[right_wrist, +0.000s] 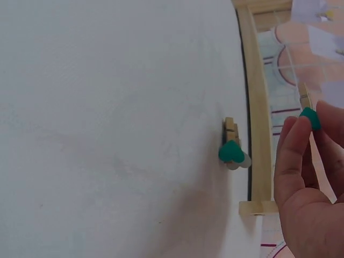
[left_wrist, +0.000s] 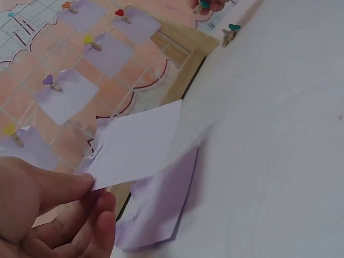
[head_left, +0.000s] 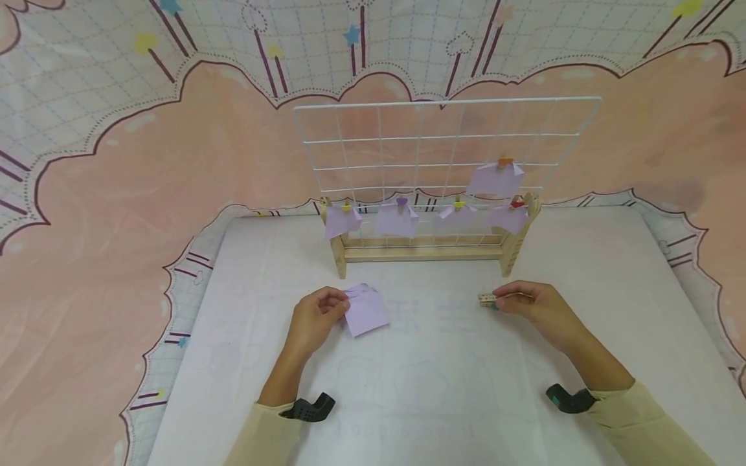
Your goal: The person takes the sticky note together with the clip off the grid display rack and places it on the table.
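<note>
My left hand pinches a light purple paper note by its edge, between thumb and fingers. A second purple note lies on the table beneath it, its edge crumpled. On the other side, my right hand holds a small wooden clothespin with a green heart between thumb and fingertips. Below that hand, another green-heart clothespin rests on the table, and a whitish heart shows beside it.
Behind both hands stands a white wire grid on a wooden stand. Several purple notes hang on it from heart clips, among them one note under an orange clip and one under a purple clip. A patterned cloth surrounds the white table.
</note>
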`<state>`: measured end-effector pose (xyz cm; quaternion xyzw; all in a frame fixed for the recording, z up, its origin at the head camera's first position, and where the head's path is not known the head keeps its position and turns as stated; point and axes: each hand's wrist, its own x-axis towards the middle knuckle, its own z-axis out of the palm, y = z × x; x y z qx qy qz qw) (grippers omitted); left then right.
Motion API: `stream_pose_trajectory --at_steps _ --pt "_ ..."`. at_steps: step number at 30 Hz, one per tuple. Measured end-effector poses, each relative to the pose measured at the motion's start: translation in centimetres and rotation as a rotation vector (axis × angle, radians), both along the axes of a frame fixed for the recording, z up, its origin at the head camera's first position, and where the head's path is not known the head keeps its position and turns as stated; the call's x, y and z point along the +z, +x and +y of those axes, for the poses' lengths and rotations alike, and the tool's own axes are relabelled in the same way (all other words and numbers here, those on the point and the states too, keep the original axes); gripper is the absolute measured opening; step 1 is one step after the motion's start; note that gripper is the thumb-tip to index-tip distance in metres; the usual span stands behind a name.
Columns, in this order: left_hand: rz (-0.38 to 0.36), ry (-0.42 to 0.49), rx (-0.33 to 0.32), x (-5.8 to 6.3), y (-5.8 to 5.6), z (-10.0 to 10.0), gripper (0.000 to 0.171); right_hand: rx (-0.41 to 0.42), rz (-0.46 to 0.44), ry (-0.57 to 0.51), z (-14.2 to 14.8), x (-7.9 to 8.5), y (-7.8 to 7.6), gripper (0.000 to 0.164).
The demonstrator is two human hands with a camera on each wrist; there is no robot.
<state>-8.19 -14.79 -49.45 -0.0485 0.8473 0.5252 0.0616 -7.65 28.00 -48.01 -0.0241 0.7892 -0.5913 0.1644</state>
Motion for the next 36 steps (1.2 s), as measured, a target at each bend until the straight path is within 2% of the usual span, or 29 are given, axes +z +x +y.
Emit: stream_pose_trajectory --at_steps 7,20,29,36 --pt "-0.007 -0.058 -0.034 -0.5 0.6 -0.4 0.008 0.013 -0.017 0.109 0.3 -0.4 0.3 0.037" --pt "-0.034 -0.086 -0.059 -1.4 0.9 -0.5 0.004 0.061 -0.029 0.157 0.7 -1.3 0.6 0.034" --pt "0.006 -0.108 0.021 -1.5 0.8 -0.7 0.009 0.056 -0.053 0.178 0.9 -2.1 0.5 0.034" --pt "0.017 -0.129 0.045 -1.6 0.6 -1.1 0.011 0.042 -0.072 0.187 1.0 -2.5 0.7 0.036"
